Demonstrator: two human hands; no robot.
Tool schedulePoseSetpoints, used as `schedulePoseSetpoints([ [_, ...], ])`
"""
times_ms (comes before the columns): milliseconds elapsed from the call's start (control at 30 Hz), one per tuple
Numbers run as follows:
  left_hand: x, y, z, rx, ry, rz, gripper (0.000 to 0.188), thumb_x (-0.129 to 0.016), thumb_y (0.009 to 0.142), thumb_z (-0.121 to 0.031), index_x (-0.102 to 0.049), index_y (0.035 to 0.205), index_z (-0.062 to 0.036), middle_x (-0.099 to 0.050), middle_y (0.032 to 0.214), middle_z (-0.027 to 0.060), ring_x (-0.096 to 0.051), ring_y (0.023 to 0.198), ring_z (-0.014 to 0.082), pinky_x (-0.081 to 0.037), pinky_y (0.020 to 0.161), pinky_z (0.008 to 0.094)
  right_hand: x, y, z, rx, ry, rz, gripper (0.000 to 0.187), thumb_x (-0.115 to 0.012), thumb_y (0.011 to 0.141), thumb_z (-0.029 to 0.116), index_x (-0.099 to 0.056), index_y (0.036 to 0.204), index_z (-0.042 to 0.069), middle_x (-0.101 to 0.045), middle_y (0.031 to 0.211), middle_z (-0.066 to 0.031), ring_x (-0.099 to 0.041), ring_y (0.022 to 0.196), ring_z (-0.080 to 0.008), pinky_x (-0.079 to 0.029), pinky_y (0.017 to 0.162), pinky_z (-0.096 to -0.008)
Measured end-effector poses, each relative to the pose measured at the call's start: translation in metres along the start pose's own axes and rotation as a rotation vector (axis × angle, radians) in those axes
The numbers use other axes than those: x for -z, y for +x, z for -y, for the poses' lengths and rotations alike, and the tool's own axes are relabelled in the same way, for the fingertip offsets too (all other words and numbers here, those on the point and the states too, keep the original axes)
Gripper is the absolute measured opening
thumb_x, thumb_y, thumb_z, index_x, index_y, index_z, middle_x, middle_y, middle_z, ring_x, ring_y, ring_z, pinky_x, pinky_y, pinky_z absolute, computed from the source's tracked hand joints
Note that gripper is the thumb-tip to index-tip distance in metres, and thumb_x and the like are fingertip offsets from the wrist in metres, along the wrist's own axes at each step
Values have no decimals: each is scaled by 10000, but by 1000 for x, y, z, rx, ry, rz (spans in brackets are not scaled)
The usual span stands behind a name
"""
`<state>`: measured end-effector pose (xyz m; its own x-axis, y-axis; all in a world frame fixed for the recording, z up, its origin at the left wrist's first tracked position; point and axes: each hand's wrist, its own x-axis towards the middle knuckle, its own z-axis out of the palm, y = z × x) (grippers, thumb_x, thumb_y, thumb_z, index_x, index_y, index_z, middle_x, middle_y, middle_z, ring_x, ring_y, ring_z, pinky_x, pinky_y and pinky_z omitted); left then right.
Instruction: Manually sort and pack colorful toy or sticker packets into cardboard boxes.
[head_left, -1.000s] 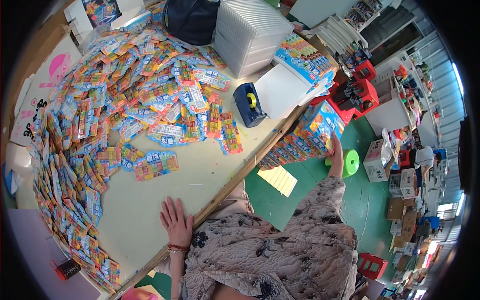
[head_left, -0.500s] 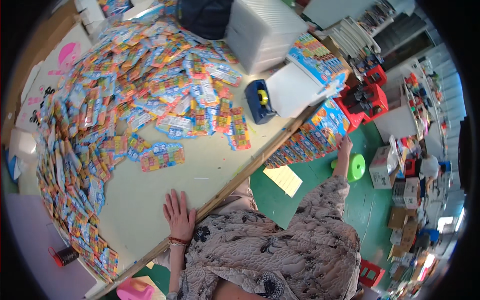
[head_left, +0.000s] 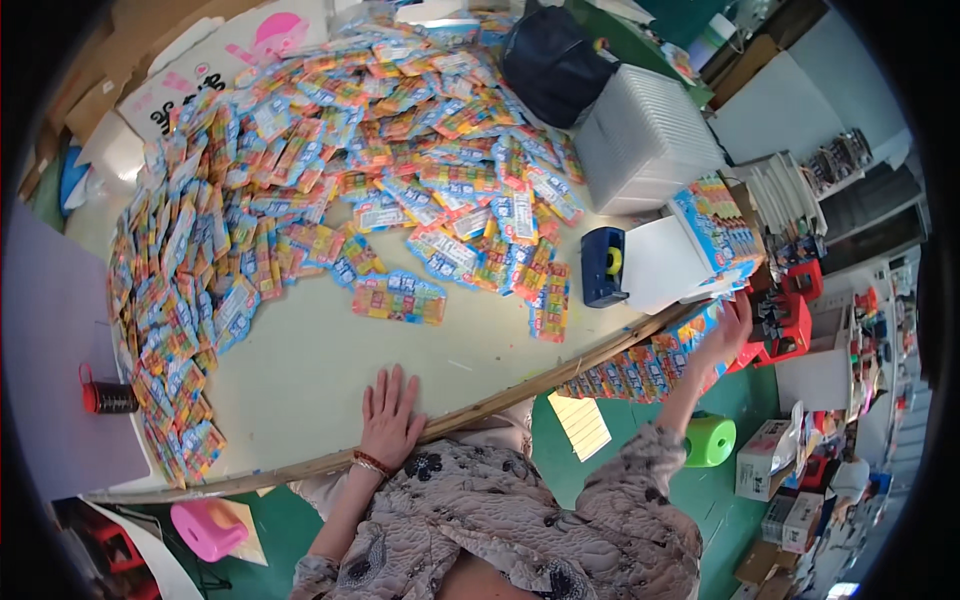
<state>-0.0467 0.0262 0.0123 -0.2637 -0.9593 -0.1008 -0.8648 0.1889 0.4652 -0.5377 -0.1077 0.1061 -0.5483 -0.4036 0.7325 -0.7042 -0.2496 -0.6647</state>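
Printed cartons in blue, orange and red stand packed in a row, right of centre in the frame, just beyond the wooden edge of the bench. My right grip is at the row's upper right end, over the blue end face; I cannot tell whether it is closed around anything or only resting there, as the hand hides the contact. My left grip holds nothing: it lies palm down on the bench at lower centre, fingers straight and a little spread, with bracelets at the wrist.

Above it, near the middle of the frame, one colourful packet lies flat at the fringe of a big heap of packets, which sweeps from top centre round to the lower left. Right of the heap I have a dark blue tape dispenser with a yellow roll, and just beside it a white panel. Above these stands a stack of clear trays, a dark bag just to its left. A dark cup sits at far left. Below the row, a yellow sheet and a green stool are on the floor.
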Motion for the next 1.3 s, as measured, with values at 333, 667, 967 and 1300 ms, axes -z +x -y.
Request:
schedulePoseSetpoints([
  [333,-5,0,0,16,-2,15,637,-509,897,-347,-291,1450,-116,-155,1535,152,-102,1421,345,-73,1127,491,-139,93,24,152,-127,47,162,-571,896,85,-661,1019,30,-660,947,-129,-620,897,-263,-473,775,-348],
  [667,-1,9,-3,20,-14,31,652,-526,884,-363,-300,1450,-132,-183,1528,150,-119,1418,343,-58,1126,489,-39,140,-187,35,-930,585,973,-734,646,575,-342,1408,112,-343,1409,-244,-344,1276,-431,-322,1001,-557],
  [967,-3,-2,5,48,-17,21,634,-499,895,-361,-289,1453,-146,-176,1531,144,-133,1418,332,-112,1120,500,-76,164,-212,525,-983,796,711,-701,709,469,-512,1237,32,-546,1206,-202,-512,1123,-361,-393,954,-461],
  [1300,-11,-3,3,12,-6,-72,604,-441,929,-379,-265,1461,-153,-181,1529,135,-153,1416,314,-126,1120,493,-19,264,-175,94,-915,261,301,-558,888,357,-690,1028,126,-697,976,-90,-669,811,-259,-512,666,-372],
])
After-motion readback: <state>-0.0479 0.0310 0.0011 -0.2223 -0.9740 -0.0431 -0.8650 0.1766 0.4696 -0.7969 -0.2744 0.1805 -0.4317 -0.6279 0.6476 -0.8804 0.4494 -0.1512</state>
